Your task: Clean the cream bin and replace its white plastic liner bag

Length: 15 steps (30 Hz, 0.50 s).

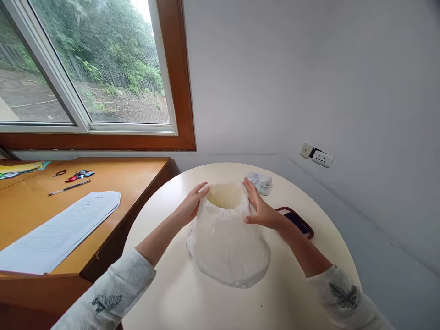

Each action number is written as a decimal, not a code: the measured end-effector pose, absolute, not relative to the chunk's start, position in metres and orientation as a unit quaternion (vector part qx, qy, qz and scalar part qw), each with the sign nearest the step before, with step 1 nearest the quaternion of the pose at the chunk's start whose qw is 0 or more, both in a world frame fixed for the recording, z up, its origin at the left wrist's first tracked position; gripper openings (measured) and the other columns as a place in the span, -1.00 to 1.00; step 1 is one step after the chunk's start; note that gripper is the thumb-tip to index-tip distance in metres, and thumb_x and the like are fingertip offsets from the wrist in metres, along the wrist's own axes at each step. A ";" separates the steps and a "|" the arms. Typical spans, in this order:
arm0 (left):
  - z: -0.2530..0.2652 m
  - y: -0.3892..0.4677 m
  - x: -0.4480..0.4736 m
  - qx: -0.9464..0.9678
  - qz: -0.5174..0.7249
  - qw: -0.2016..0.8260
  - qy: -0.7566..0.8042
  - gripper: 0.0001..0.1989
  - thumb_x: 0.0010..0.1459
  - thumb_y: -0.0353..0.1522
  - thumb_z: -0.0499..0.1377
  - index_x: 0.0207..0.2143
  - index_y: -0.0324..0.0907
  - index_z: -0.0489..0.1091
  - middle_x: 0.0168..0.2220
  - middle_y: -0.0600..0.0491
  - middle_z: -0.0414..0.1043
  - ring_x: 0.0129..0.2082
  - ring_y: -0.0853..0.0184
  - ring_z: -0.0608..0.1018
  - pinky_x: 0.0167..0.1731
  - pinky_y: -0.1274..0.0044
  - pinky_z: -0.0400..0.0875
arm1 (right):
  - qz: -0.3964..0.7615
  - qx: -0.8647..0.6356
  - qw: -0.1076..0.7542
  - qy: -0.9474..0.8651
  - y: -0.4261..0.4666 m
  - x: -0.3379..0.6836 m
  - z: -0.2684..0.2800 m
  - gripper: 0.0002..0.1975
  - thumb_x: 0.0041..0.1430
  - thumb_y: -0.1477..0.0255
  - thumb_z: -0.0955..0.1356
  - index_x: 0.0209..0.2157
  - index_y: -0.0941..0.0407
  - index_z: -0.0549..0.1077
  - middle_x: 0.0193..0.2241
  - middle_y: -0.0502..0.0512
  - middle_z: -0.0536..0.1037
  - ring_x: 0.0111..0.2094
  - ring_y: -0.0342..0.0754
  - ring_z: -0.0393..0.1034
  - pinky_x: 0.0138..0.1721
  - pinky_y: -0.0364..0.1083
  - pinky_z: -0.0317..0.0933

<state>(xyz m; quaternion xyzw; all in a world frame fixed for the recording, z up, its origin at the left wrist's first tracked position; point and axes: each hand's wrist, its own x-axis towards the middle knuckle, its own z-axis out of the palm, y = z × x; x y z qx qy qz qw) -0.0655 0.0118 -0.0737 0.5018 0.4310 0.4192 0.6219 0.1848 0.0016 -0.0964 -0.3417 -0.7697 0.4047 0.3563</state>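
Bag [228, 245] stands on the table [158, 298], mouth upward. At its left rim is the left hand [192, 202], fingers close together; whether it grips, I cannot tell. At its right rim, the right hand [261, 211] spreads wide. Crumpled plastic [264, 183] lies behind the bag, rightward.

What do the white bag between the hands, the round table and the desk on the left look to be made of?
White bag: thin translucent plastic film, judging by its wrinkles and see-through edge.
Round table: smooth, faintly glossy, perhaps laminate; no grain shows.
Desk: probably varnished wood or veneer, from its brown colour and soft sheen.
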 end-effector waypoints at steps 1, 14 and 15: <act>-0.078 0.008 -0.069 0.512 0.422 0.625 0.411 -0.27 0.05 -0.07 0.12 0.20 -0.01 -0.10 0.15 -0.16 0.11 0.04 0.14 0.36 -0.08 0.36 0.33 | 0.437 -0.332 0.374 -0.748 0.003 0.185 -0.105 0.20 -0.21 0.05 0.43 0.21 -0.08 -0.49 0.27 0.16 -0.42 0.27 0.03 -0.48 0.18 0.11 -0.25; -0.142 0.001 -0.062 0.694 0.405 0.477 0.358 0.30 -0.19 -0.25 0.35 0.13 0.15 -0.78 0.29 -0.11 -0.50 0.23 0.05 0.00 0.10 0.16 0.08 | 0.501 -0.338 0.418 -0.678 0.010 0.161 -0.164 0.15 -0.28 0.32 0.51 0.24 0.02 -0.22 0.20 0.21 0.07 0.18 0.14 0.00 0.11 0.06 0.05; -0.147 0.003 -0.063 0.703 0.400 0.464 0.362 0.31 -0.19 -0.25 0.35 0.13 0.12 -0.79 0.29 -0.12 -0.46 0.23 0.06 0.00 0.12 0.16 0.04 | 0.495 -0.350 0.418 -0.677 0.010 0.161 -0.167 0.09 -0.28 0.33 0.51 0.23 0.04 -0.14 0.17 0.20 0.14 0.16 0.14 0.05 0.10 0.05 0.06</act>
